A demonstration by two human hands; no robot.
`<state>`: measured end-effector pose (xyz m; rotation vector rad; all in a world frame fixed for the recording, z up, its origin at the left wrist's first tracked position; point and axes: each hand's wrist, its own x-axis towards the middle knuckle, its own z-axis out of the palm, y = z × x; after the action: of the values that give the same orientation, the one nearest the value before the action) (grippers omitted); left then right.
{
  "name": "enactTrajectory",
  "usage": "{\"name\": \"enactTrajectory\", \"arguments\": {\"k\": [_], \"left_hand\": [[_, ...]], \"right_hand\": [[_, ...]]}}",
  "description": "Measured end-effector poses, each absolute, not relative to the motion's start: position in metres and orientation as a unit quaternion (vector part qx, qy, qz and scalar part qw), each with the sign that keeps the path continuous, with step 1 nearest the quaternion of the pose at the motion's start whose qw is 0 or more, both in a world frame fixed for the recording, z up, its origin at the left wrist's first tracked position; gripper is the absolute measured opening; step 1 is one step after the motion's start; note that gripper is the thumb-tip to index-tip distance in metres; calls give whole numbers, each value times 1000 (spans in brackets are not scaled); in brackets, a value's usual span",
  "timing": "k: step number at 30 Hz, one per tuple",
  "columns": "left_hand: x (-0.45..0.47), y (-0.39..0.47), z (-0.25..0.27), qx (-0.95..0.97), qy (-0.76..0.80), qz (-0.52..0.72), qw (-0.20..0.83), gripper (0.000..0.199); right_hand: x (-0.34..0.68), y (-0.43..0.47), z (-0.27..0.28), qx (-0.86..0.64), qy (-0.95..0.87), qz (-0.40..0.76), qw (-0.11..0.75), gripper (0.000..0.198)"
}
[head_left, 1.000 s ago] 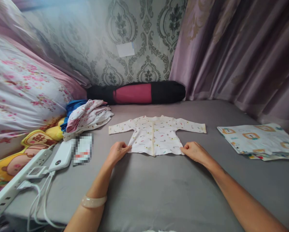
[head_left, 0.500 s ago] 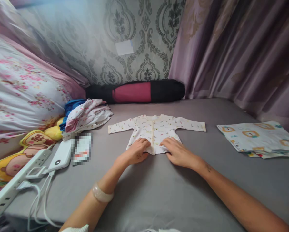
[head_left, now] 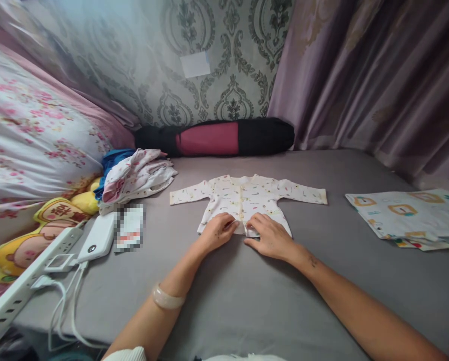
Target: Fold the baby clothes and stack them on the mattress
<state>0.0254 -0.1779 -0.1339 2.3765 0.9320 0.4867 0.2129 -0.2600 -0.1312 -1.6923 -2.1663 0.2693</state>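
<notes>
A small white baby shirt (head_left: 243, 195) with a colourful print and a buttoned front lies face up, sleeves spread to both sides. At the lower front opening, my left hand (head_left: 219, 231) pinches the hem just left of the button strip. My right hand (head_left: 270, 235) grips the hem on the other side of the strip, its fingers curled on the cloth and the thumb nearer to me. Between the hands the bottom edge is slightly raised and parted. The fingertips are partly hidden in the fabric.
A grey sheet (head_left: 224, 301) covers the bed. Folded printed cloth (head_left: 408, 213) lies right; crumpled clothes (head_left: 138, 175), a white power bank (head_left: 98, 235) and a power strip (head_left: 32, 271) with cables are left. A black and pink roll (head_left: 209, 139) lies along the wall.
My hands have drawn closer together at the front opening, the right one moving left toward the button strip. The hem there is now gathered and slightly lifted. The view has shifted a little.
</notes>
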Motion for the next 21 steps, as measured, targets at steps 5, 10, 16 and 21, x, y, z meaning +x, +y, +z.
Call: {"name": "enactTrajectory", "arguments": {"k": [5, 10, 16, 21], "left_hand": [[29, -178, -136, 842, 394, 208, 304, 35], [29, -179, -132, 813, 416, 240, 329, 35], [30, -186, -134, 883, 309, 246, 253, 29], [30, -192, -133, 925, 255, 177, 218, 31]], "right_hand": [[212, -245, -144, -664, -698, 112, 245, 19], [231, -228, -149, -673, -539, 316, 396, 32], [230, -230, -139, -640, -542, 330, 432, 35], [217, -242, -130, -610, -664, 252, 351, 31]]}}
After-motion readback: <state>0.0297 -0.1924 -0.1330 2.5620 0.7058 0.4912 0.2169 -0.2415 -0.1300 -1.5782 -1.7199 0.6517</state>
